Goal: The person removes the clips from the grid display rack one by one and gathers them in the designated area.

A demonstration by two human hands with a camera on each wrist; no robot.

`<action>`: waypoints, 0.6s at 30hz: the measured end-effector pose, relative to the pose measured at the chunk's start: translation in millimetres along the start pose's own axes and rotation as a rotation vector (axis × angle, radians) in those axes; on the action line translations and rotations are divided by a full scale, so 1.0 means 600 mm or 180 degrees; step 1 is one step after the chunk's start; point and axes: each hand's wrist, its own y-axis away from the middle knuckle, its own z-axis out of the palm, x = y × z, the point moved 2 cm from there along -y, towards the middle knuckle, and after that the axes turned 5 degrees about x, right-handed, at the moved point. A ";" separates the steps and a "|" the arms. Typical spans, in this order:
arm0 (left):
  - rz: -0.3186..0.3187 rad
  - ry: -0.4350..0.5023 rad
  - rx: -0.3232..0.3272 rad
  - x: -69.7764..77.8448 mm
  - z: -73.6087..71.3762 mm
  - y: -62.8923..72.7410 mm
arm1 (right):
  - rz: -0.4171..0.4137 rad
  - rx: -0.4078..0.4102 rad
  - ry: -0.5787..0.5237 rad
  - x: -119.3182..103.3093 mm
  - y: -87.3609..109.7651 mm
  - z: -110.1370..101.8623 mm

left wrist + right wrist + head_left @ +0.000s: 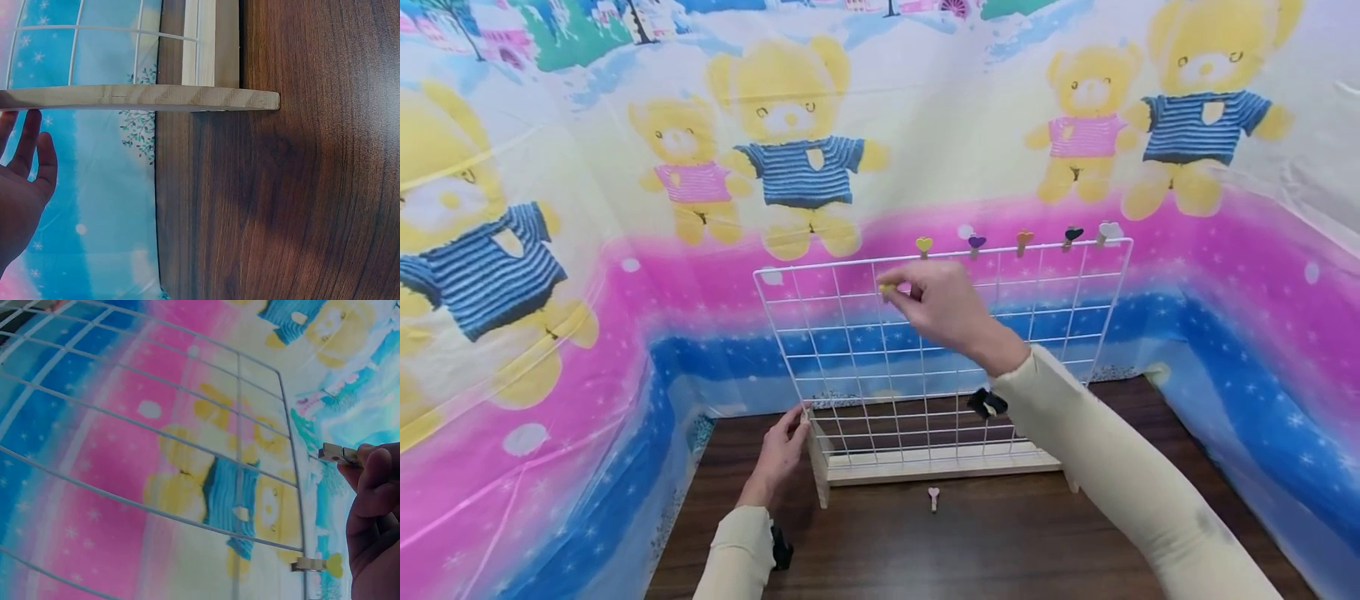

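My right hand [943, 304] is up in front of the white wire grid [887, 358], pinching a small wooden clothespin [340, 454] between thumb and fingertips. A bit of yellow shows at the fingertips in the head view. In the right wrist view the peg's free end is close to the top wire. Fingers of my left hand [28, 169] touch the outer face of the stand's wooden side piece [156, 97]. Along the top wire sit several heart clothespins: yellow [924, 245], purple [976, 242], orange [1024, 240], dark green [1072, 235] and white [1107, 232].
A pale pink heart clothespin [933, 497] lies on the dark wooden table [1000, 542], in front of the stand's wooden base bar [940, 467]. A printed cloth [940, 125] with teddy bears hangs behind the grid and along both sides.
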 end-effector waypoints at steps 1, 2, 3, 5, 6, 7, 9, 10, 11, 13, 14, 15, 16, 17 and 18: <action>-0.0005 -0.0003 0.0003 0.001 0.000 0.000 | -0.0023 -0.0049 -0.0052 0.002 0.013 0.004; -0.0007 -0.0009 0.0006 0.001 0.000 0.001 | -0.0027 -0.0118 -0.0095 0.004 0.027 0.008; -0.0007 -0.0012 0.0004 0.002 0.000 0.001 | -0.0030 -0.0198 -0.0115 0.008 0.042 0.012; -0.0011 -0.0008 0.0004 0.002 0.001 0.001 | 0.0017 -0.0428 -0.0102 0.014 0.072 0.020; -0.0015 -0.0007 -0.0002 0.002 0.001 0.002 | 0.0067 -0.0567 -0.0104 0.018 0.087 0.025; -0.0003 -0.0008 -0.0002 0.002 0.000 0.001 | 0.0107 -0.0699 -0.0077 0.022 0.102 0.030; 0.0006 0.0005 0.0007 0.002 -0.001 0.001 | 0.0236 -0.0975 -0.0048 0.031 0.135 0.041; 0.0008 0.0007 0.0010 0.002 -0.001 0.000 | 0.0311 -0.1088 -0.0051 0.036 0.152 0.048; 0.0018 0.0005 0.0008 0.001 -0.001 -0.001 | 0.0395 -0.1182 -0.0064 0.043 0.170 0.056; 0.0026 0.0010 0.0007 0.000 -0.002 -0.001 | 0.0567 -0.1331 -0.0088 0.058 0.207 0.072; 0.0023 0.0006 0.0005 -0.001 -0.001 -0.002 | 0.0665 -0.1398 -0.0115 0.065 0.226 0.081; 0.0022 0.0004 0.0002 -0.002 -0.001 -0.002 | 0.0755 -0.1450 -0.0128 0.073 0.245 0.089; 0.0025 0.0001 -0.0003 -0.002 0.000 -0.002 | 0.0864 -0.1496 -0.0150 0.082 0.265 0.097; 0.0031 0.0001 -0.0005 -0.002 0.000 -0.002 | 0.0988 -0.1550 -0.0185 0.089 0.284 0.105; 0.0026 0.0001 -0.0006 -0.002 0.001 -0.002 | 0.1105 -0.1599 -0.0202 0.097 0.303 0.112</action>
